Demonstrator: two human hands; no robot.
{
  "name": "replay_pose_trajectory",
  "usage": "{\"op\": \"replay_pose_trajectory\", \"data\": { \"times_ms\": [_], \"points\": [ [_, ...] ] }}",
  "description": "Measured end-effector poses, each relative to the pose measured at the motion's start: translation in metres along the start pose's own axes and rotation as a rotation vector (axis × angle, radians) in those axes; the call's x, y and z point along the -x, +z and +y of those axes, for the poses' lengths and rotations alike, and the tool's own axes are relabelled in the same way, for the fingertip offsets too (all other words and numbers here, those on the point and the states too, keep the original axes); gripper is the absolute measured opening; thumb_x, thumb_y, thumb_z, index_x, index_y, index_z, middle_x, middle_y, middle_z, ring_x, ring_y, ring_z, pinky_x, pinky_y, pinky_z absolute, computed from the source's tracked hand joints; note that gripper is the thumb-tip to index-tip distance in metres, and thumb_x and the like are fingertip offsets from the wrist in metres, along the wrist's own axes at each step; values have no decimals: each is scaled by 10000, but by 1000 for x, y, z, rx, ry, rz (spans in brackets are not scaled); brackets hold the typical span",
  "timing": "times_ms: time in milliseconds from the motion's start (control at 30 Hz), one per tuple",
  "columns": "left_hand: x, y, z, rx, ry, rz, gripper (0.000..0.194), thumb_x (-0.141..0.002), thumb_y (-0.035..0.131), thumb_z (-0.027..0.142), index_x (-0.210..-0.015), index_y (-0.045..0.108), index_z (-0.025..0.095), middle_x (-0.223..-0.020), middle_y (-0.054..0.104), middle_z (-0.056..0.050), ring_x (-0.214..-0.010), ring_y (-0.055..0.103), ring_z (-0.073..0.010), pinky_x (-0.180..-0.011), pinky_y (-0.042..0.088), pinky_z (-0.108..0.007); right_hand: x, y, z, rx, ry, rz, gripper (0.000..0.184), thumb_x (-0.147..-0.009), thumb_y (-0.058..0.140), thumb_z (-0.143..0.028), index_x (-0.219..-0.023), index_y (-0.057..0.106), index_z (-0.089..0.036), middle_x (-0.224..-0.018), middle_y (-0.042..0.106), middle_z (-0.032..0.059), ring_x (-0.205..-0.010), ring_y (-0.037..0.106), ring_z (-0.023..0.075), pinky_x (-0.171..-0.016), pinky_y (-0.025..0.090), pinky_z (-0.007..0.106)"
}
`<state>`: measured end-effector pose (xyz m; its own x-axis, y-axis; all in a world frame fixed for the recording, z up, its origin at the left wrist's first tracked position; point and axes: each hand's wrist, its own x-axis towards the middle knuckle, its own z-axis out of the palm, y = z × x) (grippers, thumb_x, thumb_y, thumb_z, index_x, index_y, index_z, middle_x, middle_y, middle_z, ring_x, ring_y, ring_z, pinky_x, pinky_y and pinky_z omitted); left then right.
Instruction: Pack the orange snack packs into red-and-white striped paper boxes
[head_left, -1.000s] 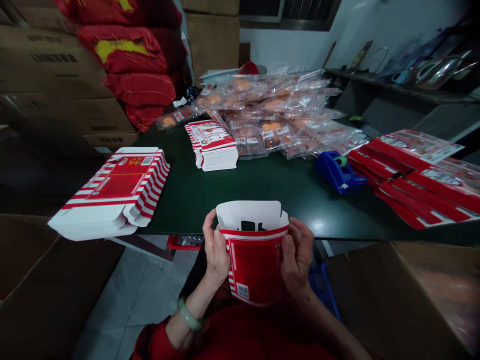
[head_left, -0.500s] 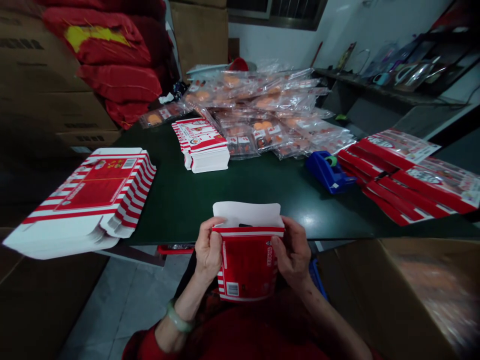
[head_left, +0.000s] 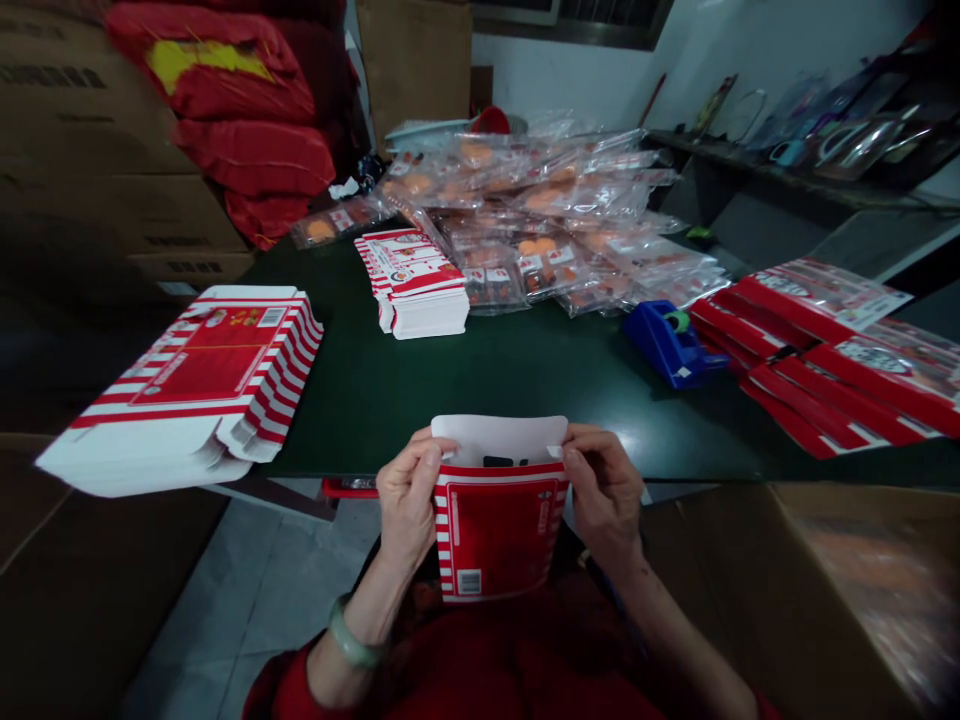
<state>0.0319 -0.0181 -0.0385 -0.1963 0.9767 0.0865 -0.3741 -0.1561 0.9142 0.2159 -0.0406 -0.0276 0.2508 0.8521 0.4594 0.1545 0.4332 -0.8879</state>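
Note:
A red and white striped carton (head_left: 498, 525) stands upright over my lap, its white top flap raised. My left hand (head_left: 405, 500) grips its left upper edge, fingers curled onto the rim. My right hand (head_left: 604, 490) pinches the right upper corner at the flap. Both hands are closed on the carton, just in front of the near edge of the dark green table (head_left: 525, 380).
A stack of flat cartons (head_left: 195, 385) overhangs the table's left corner; a smaller stack (head_left: 415, 283) lies further back. Clear packets of orange goods (head_left: 547, 210) cover the far side. A blue tape dispenser (head_left: 670, 343) and red packs (head_left: 832, 360) lie right. Brown boxes flank me.
The carton has turned more square to me and sunk slightly toward my lap. My fingers have shifted up to its top corners at the flap.

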Motion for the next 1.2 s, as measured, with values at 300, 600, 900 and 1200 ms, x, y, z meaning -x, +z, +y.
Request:
{"op": "replay_pose_trajectory", "data": {
  "times_ms": [300, 600, 900, 1200],
  "points": [
    [-12, -6, 6, 93, 28, -82, 179, -681, 786, 278, -807, 705, 180, -781, 714, -35, -705, 660, -133, -651, 529, -227, -11, -1, 9, 15, -9, -139, 131, -886, 506, -192, -965, 599, -238, -898, 600, 19, -816, 582, 143, -709, 495, 270],
    [-24, -25, 14, -431, 587, -362, 205, -785, 603, 29, -896, 671, 187, -888, 645, -56, -808, 649, -179, -710, 536, -337, -21, -16, 11, 291, -316, -307, 277, -849, 469, -56, -1023, 593, -233, -1033, 588, 80, -929, 594, 191, -752, 498, 358],
    [-11, -4, 43, -397, 174, -298, 197, -788, 665, 252, -657, 547, 164, -820, 637, -46, -727, 654, -170, -645, 521, -291, -28, -8, -11, 121, 77, -288, 140, -865, 563, -239, -733, 561, -193, -903, 645, 39, -721, 602, 130, -608, 474, 249],
    [-8, 17, 54, -607, 42, -563, 202, -814, 621, 284, -974, 690, 180, -895, 744, -73, -754, 693, -194, -651, 533, -275, -20, -22, -18, 203, 69, -405, 152, -827, 606, -232, -977, 627, -216, -862, 650, 27, -721, 613, 142, -605, 497, 240]
  ]
}}
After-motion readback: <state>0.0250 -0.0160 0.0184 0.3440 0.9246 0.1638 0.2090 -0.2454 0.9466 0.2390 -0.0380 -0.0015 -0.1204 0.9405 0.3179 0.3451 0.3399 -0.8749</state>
